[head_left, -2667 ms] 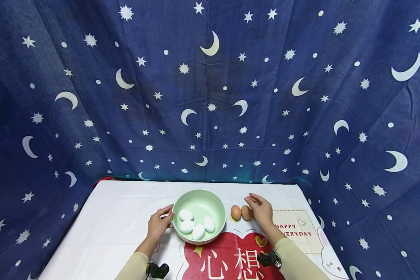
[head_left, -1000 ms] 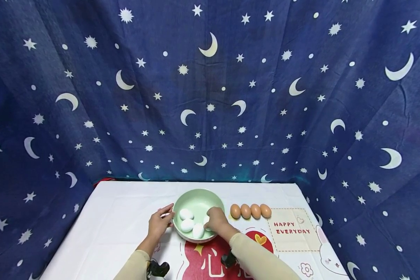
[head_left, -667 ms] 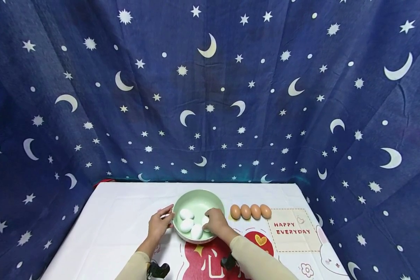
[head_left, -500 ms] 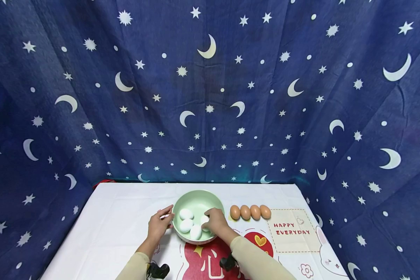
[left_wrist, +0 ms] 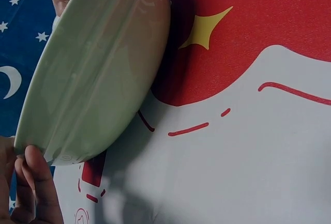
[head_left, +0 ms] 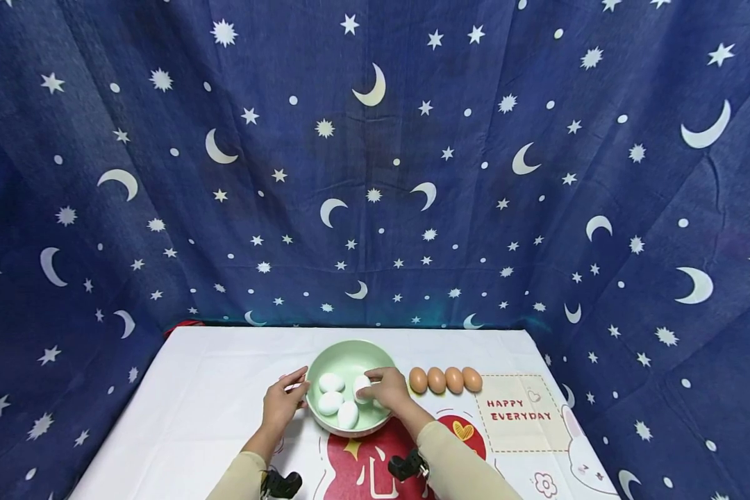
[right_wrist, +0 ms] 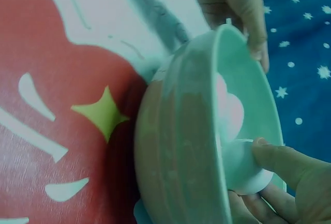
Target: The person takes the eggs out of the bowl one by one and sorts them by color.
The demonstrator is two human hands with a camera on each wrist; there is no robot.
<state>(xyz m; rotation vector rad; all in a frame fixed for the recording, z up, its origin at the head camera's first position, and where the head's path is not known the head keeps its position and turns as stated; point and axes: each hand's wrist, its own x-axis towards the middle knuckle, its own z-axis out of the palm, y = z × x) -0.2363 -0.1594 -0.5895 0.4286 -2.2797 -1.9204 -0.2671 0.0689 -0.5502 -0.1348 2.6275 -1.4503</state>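
Observation:
A pale green bowl [head_left: 378,353] stands on the table near the middle, with three white eggs [head_left: 348,415] lying in its left and front part. Between thumb and fingers my right hand [head_left: 391,390] pinches another white egg [head_left: 361,389] inside the bowl. The right wrist view shows the thumb on top of this egg [right_wrist: 243,168] and the other fingers under it, partly hidden by the rim. On the opposite side my left hand [head_left: 281,406] holds the bowl by its left rim; in the left wrist view its fingers [left_wrist: 39,172] are right at the rim.
Several brown eggs [head_left: 436,380] lie in a row to the right of the bowl. A white cloth with red prints [head_left: 187,410] covers the table, and a blue curtain with moons and stars [head_left: 375,229] hangs behind and at both sides.
My right hand has come from the brown eggs into the bowl and taken hold of a white egg. Lately that egg has shifted left and away from me. My left hand has stayed at the rim.

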